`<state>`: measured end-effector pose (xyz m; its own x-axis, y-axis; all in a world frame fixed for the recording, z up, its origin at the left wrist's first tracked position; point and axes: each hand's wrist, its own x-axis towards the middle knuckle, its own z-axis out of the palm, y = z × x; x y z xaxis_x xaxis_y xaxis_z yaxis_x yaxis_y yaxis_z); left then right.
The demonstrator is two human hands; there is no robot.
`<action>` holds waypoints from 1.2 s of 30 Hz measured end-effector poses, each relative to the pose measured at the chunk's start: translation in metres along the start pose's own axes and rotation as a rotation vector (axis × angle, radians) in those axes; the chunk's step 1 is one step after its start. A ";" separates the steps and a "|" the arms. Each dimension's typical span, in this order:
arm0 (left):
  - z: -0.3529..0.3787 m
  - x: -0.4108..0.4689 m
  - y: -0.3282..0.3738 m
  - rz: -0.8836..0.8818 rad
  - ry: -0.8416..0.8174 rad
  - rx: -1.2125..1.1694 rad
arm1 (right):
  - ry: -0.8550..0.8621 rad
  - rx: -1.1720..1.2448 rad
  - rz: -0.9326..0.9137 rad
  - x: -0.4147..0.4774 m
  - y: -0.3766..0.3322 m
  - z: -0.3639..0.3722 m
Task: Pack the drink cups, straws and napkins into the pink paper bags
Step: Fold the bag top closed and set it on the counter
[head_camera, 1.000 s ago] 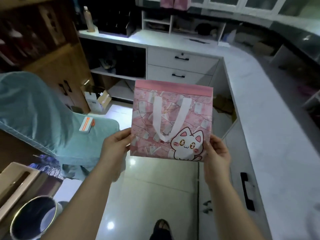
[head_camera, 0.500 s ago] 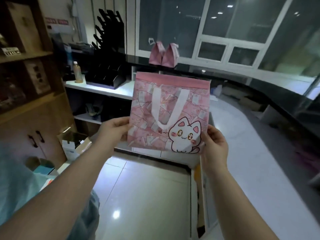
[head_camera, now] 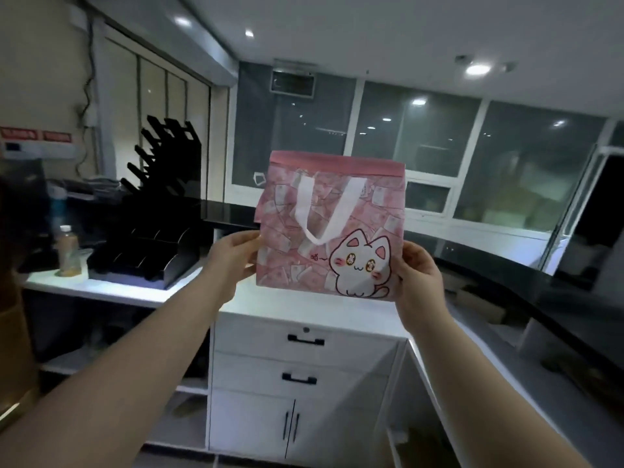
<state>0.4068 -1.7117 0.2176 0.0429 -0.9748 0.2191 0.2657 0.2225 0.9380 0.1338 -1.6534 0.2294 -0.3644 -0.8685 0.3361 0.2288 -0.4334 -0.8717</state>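
While our left hand (head_camera: 233, 261) is pinching the pink bag (head_camera: 290, 261), our right hand (head_camera: 418, 275) is gripping it. Both are holding edges.

This looks like a drink shop's service area. A black tiered organiser rack (head_camera: 148, 244) stands on a white counter (head_camera: 111, 293) with drawers (head_camera: 304, 361). A raised black ledge (head_camera: 229, 212) runs beneath large windows (head_camera: 415, 136).

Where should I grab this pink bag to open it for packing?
Grip the top band from above. The bag is flat and upright, the left hand and right hand pinch its lower side edges, and the handle lies folded down on the front, leaving that band free.
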 end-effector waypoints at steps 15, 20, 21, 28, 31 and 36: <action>0.113 0.316 -0.082 -0.067 0.101 -0.040 | 0.085 -0.012 0.041 0.328 0.112 -0.006; 0.143 0.421 -0.103 -0.029 0.193 0.093 | 0.087 -0.150 0.054 0.447 0.165 -0.012; 0.144 0.440 -0.111 -0.019 0.192 0.122 | 0.088 -0.166 0.062 0.470 0.179 -0.012; 0.132 0.545 -0.199 0.003 0.315 0.124 | 0.198 -0.200 0.184 0.580 0.297 0.015; 0.133 0.588 -0.231 -0.006 0.336 0.072 | 0.264 -0.210 0.161 0.611 0.331 0.025; 0.163 0.661 -0.259 0.020 0.232 -0.010 | 0.301 -0.222 0.032 0.663 0.353 0.033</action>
<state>0.2094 -2.4108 0.1630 0.2681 -0.9484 0.1692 0.2724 0.2430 0.9310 0.0026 -2.3906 0.1561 -0.6168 -0.7569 0.2161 0.0553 -0.3155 -0.9473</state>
